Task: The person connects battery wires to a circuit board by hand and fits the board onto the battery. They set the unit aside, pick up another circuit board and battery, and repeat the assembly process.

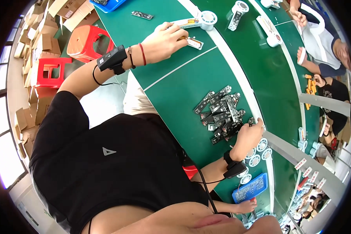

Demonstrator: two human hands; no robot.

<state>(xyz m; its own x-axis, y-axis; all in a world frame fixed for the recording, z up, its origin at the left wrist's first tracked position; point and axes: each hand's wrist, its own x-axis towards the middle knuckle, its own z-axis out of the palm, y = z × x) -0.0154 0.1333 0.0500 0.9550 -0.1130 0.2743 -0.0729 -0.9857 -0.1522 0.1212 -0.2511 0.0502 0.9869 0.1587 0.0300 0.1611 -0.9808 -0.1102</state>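
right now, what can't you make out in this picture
In the head view:
White handle casing: one end is covered by the left hand, which hides the exact grip.
Right hand: its own back hides any contact with the boards.
Circuit board pile: upper boards hide the lower ones.
Lower blue tray: contents too small to identify.
Upper blue tray: cut off by the top edge.

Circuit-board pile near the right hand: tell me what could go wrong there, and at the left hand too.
The circuit boards lie crossed over one another, so drawing one out could drag or scratch others. The right hand works close to round white parts, and its wrist might knock them. At the left hand, the small white casing looks open, so whatever sits inside could perhaps slip out if tipped.
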